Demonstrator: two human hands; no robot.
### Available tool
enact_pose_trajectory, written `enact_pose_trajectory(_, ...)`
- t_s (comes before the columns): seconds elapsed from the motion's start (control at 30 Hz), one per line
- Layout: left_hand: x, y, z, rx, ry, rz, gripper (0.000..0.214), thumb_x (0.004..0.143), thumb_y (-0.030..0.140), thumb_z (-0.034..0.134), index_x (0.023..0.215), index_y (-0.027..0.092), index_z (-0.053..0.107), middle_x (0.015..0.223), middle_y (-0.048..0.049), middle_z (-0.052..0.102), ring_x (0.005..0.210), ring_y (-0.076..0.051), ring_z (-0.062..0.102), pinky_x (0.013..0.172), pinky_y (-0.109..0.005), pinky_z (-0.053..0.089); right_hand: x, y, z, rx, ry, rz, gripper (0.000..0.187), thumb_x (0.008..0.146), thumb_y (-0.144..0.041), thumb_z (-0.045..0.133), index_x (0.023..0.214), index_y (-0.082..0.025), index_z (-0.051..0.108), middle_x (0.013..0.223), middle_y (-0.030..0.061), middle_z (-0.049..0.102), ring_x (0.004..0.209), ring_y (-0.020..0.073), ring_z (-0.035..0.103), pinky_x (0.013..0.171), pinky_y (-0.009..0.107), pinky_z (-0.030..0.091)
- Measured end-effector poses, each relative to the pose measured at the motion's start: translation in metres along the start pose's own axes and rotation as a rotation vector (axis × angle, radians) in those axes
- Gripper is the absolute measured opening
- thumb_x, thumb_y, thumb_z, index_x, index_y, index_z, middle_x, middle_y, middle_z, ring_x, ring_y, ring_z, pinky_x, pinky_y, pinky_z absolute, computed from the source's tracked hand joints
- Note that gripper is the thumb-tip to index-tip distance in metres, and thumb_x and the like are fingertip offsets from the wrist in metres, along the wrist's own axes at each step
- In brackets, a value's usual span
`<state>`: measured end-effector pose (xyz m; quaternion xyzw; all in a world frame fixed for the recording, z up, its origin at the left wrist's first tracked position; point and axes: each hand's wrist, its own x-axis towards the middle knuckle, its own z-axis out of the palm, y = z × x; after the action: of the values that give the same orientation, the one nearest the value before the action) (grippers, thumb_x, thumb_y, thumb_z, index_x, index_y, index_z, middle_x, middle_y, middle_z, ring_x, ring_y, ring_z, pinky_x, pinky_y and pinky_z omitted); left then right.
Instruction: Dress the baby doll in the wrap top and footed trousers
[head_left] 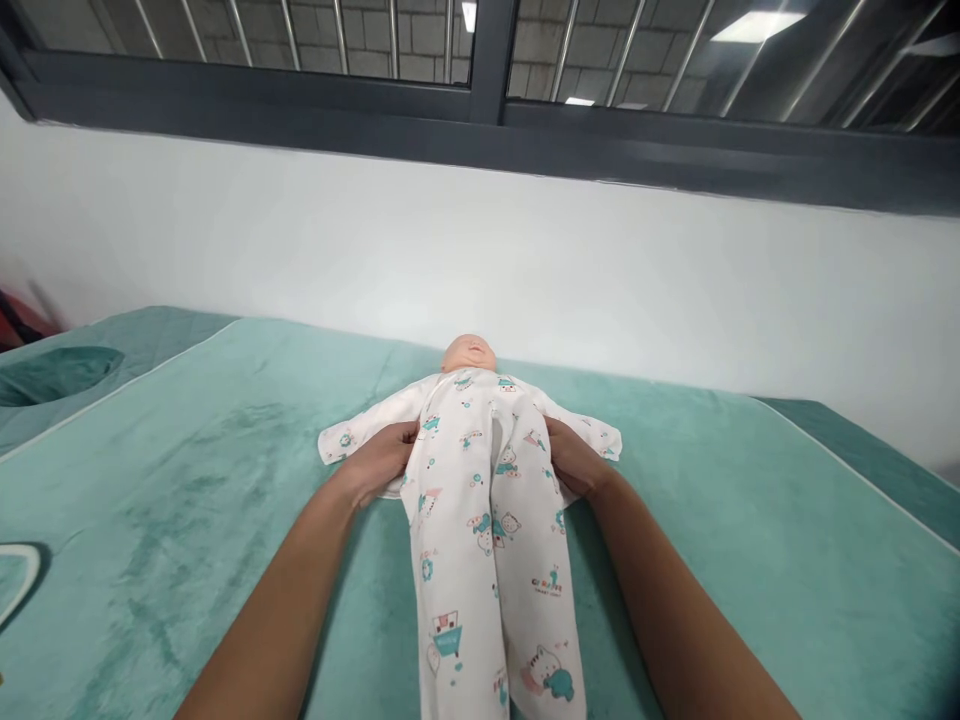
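A baby doll (469,352) lies on its back, head toward the wall. It wears a white long-sleeved top (384,412) with both sleeves spread outward. White baby trousers (450,540) printed with bears and carts lie over its front, the legs stretching toward me. My left hand (384,460) is closed on the left side edge of the trousers, its fingertips partly tucked behind the cloth. On the opposite edge, my right hand (576,458) grips the cloth the same way, with most of its fingers hidden. The doll's legs cannot be seen.
A green plush bed cover (225,480) spreads beneath the doll up to a white wall (337,240). Above is a dark-framed window (491,60) with metal bars. A white curved object (30,575) lies at the left edge, and something red (22,320) stands beyond the bed's left corner.
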<state>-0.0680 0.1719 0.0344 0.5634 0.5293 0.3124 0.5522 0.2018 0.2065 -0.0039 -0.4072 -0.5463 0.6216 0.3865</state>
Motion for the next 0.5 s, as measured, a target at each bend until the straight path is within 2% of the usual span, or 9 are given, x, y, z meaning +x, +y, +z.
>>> enact_pose_trajectory(0.23,0.0,-0.001,0.015,-0.145,0.007,0.107,0.042,0.072,0.026,0.059,0.111,0.013,0.068,0.103,-0.0101,0.073,0.102,-0.027,0.064,0.09,-0.039,0.051,-0.002,0.003,0.01,0.176,0.209,0.046,0.043,0.067,-0.033,0.075,0.108,-0.024,0.066,0.094,0.0038,0.073,0.081,0.0239,0.069,0.072,0.037,0.058)
enact_pose_trajectory(0.4,0.001,-0.001,0.017,-0.05,0.072,0.149,0.041,0.076,0.032,0.06,0.11,0.013,0.069,0.104,-0.0111,0.073,0.11,-0.031,0.061,0.098,-0.043,0.046,-0.001,0.004,0.01,0.19,0.204,0.061,0.045,0.061,-0.036,0.079,0.103,-0.023,0.068,0.091,0.0053,0.073,0.084,0.0255,0.068,0.072,0.037,0.057)
enact_pose_trajectory(0.5,0.002,-0.005,0.018,0.018,0.129,0.204,0.043,0.077,0.033,0.06,0.115,0.015,0.066,0.114,-0.0111,0.07,0.115,-0.031,0.057,0.101,-0.044,0.043,-0.001,0.001,0.013,0.189,0.204,0.067,0.044,0.062,-0.037,0.079,0.103,-0.023,0.068,0.089,0.0046,0.073,0.084,0.0253,0.068,0.073,0.038,0.057)
